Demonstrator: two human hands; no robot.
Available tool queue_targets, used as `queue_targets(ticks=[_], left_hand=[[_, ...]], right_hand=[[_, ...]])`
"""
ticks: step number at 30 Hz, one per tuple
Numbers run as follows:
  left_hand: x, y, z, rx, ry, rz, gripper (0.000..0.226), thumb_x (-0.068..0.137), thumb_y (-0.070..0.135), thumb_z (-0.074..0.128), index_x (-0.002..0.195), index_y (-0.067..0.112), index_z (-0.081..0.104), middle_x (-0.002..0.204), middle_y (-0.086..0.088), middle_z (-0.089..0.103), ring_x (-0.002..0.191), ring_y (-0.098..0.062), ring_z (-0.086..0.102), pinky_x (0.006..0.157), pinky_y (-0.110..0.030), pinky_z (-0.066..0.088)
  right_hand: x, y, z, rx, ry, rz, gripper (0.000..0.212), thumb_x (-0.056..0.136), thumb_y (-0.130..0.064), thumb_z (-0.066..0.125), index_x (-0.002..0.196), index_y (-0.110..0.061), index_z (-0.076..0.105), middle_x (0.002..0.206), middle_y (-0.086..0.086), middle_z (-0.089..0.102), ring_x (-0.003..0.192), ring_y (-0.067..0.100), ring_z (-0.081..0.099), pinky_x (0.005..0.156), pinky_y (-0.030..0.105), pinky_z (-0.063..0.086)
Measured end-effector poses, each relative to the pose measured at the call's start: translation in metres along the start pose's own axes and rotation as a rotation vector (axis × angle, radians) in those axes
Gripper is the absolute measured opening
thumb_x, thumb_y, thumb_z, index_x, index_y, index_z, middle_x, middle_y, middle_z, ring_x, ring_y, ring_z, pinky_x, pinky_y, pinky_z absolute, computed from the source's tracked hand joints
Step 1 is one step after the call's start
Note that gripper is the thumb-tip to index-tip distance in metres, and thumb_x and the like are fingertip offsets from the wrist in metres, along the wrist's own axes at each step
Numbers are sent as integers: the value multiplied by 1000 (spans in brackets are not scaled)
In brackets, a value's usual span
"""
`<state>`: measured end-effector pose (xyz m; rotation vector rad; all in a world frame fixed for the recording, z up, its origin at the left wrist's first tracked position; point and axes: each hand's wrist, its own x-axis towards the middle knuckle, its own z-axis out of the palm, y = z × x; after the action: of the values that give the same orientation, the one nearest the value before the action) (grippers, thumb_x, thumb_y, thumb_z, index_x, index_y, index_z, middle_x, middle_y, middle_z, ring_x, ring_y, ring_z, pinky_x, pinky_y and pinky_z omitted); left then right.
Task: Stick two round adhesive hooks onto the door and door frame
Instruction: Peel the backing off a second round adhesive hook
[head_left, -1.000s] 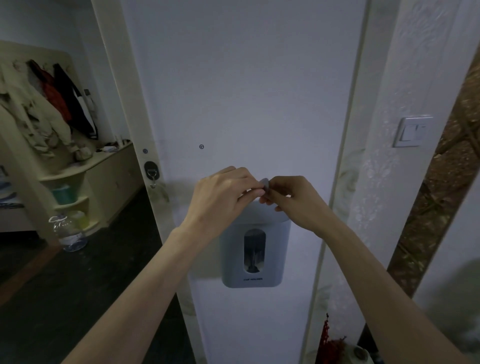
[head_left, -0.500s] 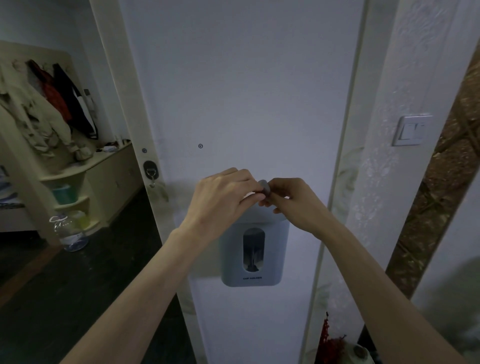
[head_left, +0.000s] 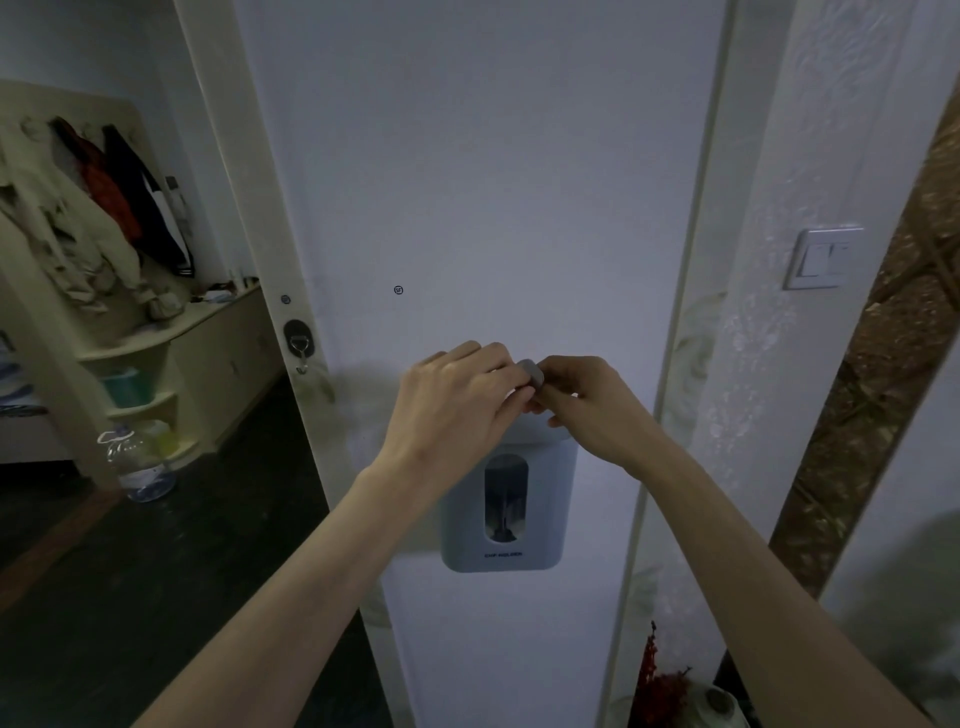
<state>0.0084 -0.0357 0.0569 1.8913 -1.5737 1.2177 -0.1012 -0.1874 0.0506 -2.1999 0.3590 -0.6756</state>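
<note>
A small round grey adhesive hook (head_left: 532, 374) is pinched between the fingertips of my left hand (head_left: 457, 405) and my right hand (head_left: 587, 400), held just in front of the white door (head_left: 493, 182). Both hands meet at mid-door height, above a grey cup holder (head_left: 506, 512). One round dark hook (head_left: 297, 335) with a metal loop is stuck on the cream door edge strip (head_left: 260, 218) at the left. The door frame (head_left: 691, 291) runs down the right side of the door. The underside of the held hook is hidden by my fingers.
A light switch (head_left: 821, 257) sits on the textured wall to the right. Through the opening at the left hang coats (head_left: 93, 208), with a shelf unit (head_left: 145, 384) and a water bottle (head_left: 137, 460) on the dark floor. Red dried flowers (head_left: 657, 680) stand low right.
My fingers have shifted slightly around the grey hook, and it shows a little more between them. Both hands stay at the same spot before the door.
</note>
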Motion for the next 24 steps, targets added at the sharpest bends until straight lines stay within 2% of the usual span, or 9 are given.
queue_targets(ticks=[5,11,15,18,21,24], left_hand=[[-1,5,2,44,5,27,31,104,32,52,89,26,79,85,8,71,71,-17,66,57,-30,46],[-1,3,5,-3,24,29,21,103,26,60,92,22,78,89,6,72,71,-19,66,57,-31,45],[3,-4,-2,-144,-32,-6,16,102,33,63,103,32,79,101,16,74,83,-13,66,59,-24,44],[9,-9,-9,-266,-127,-33,17,100,47,64,105,38,78,104,19,74,90,-10,66,60,-31,52],[15,-14,-11,-345,-206,-35,25,95,56,65,108,39,79,105,19,74,92,-8,67,65,-39,56],[17,-16,-13,-369,-215,-20,23,95,55,67,106,40,79,103,20,73,90,-2,66,64,-39,57]], right_hand=[[0,2,0,5,1,9,22,101,-13,56,95,-12,77,88,5,79,89,27,75,87,44,63],[-5,2,-2,113,-47,33,22,104,-13,55,95,-11,75,86,1,78,86,19,74,80,30,60],[-7,2,-10,279,-156,45,22,101,-7,51,93,-4,71,78,-1,69,77,8,65,79,29,56],[-8,1,-15,365,-226,32,22,100,-4,49,98,1,70,81,4,63,79,13,60,81,30,57],[-10,-1,-16,433,-271,19,25,99,-3,48,97,-5,72,82,8,59,81,17,56,78,27,55],[-10,-1,-16,458,-307,-1,35,101,-6,46,85,-21,74,81,6,59,80,18,55,77,29,53]])
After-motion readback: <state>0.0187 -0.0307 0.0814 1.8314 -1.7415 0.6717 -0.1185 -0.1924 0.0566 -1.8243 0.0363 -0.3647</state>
